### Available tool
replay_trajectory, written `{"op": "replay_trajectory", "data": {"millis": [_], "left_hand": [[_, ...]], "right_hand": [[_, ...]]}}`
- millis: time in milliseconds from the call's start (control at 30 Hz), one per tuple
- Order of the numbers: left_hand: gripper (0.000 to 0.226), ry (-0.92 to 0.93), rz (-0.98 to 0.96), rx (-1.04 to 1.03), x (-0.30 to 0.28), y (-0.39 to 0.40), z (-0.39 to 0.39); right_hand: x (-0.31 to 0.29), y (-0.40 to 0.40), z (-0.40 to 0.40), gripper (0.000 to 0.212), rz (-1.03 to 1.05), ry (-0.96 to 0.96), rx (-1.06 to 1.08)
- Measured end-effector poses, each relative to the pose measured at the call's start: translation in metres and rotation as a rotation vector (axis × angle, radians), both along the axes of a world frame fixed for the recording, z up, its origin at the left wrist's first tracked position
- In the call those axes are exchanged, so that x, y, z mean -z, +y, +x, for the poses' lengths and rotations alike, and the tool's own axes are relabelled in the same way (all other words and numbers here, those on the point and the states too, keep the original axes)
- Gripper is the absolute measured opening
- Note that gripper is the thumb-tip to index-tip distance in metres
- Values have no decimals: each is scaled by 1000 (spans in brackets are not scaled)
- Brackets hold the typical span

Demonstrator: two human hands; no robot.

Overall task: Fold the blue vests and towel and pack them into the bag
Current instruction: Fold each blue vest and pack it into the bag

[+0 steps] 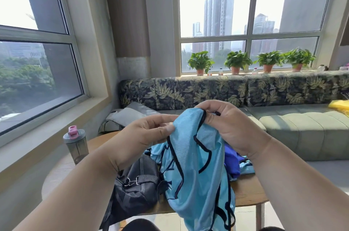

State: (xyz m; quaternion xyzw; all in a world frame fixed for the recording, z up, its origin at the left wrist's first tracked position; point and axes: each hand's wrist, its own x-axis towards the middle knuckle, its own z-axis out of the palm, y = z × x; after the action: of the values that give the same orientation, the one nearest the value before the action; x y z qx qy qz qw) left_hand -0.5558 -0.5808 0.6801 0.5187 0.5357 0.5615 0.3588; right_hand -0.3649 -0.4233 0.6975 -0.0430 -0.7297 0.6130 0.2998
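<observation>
Above the wooden table [245,193] (sofa [302,132] behind), hands hold a vest [192,164].

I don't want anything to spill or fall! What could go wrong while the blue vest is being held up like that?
1. The vest hangs low from the left hand and right hand; its loose end could drag off the table edge.
2. The bottle stands near the left arm and might get knocked.
3. The bag strap could snag the cloth.
</observation>
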Motion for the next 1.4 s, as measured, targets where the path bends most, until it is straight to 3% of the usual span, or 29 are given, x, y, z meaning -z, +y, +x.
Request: {"op": "replay_trajectory", "data": {"millis": [67, 167, 333, 633, 900, 1133, 1233, 1333, 1400], "left_hand": [[37, 53, -8, -5, -3, 3, 7], [56, 75, 9, -34, -3, 7, 12], [20, -59, 112, -72, -6, 9, 11], [58, -205, 229, -81, -33, 4, 17], [59, -213, 357, -119, -74, 5, 35], [54, -162, 395, -174, -99, 3, 41], [53, -157, 419, -199, -112, -1, 40], [36, -151, 456, -256, -121, -6, 27], [24, -131, 452, -335, -121, -9, 9]], "right_hand": [[-4, -2, 2, 10, 14, -7, -12], [-7, -5, 5, 10, 35, -30, -34], [-13, -3, 13, 10, 44, -29, 4], [-32, 6, 22, 10, 37, -25, 31], [-60, 9, 12, 17, -100, 148, -72], [-86, 7, 14, 25, -35, 178, -92], [-96, 7, 13, 21, 41, 183, -31], [-99, 17, 12, 15, 157, 179, 152], [-96, 31, 13, 12, 123, 203, 283]]}}
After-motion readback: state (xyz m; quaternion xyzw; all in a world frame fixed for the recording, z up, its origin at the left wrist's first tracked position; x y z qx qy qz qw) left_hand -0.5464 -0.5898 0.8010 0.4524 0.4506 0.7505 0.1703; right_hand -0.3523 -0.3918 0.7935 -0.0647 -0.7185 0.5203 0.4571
